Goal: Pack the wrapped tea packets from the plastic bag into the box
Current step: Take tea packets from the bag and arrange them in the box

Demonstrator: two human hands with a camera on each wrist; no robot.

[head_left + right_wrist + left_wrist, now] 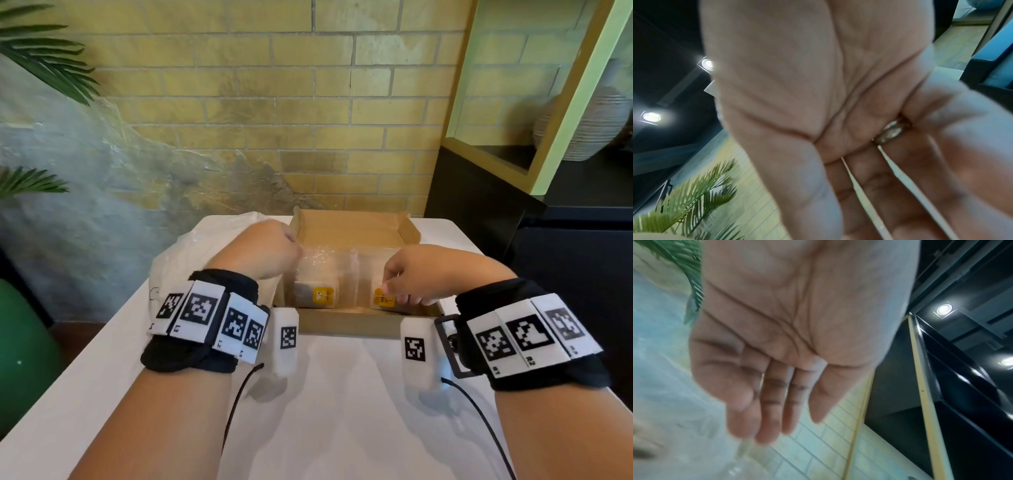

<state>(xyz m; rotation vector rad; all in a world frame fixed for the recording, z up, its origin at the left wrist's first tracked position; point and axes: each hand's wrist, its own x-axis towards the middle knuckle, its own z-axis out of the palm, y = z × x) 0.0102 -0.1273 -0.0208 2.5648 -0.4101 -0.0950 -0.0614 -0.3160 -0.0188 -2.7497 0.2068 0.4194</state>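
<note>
An open cardboard box (349, 327) stands at the far middle of the white table (325, 411). Inside it lie two clear-wrapped tea packets with yellow labels, a left packet (317, 289) and a right packet (368, 274). My left hand (274, 250) hovers at the box's left wall; in the left wrist view the left hand (772, 402) has straight fingers and holds nothing. My right hand (407, 277) reaches down onto the right packet, and the right hand (869, 178) also has straight fingers. The crumpled plastic bag (191, 253) lies left of the box, partly hidden by my left hand.
A brick wall rises just behind the table. Palm fronds (44, 58) and a green round object (20, 349) are at the left. At the right stands a dark cabinet (486, 219) with a ribbed vase (589, 126). Cables trail from both wristbands over the near table.
</note>
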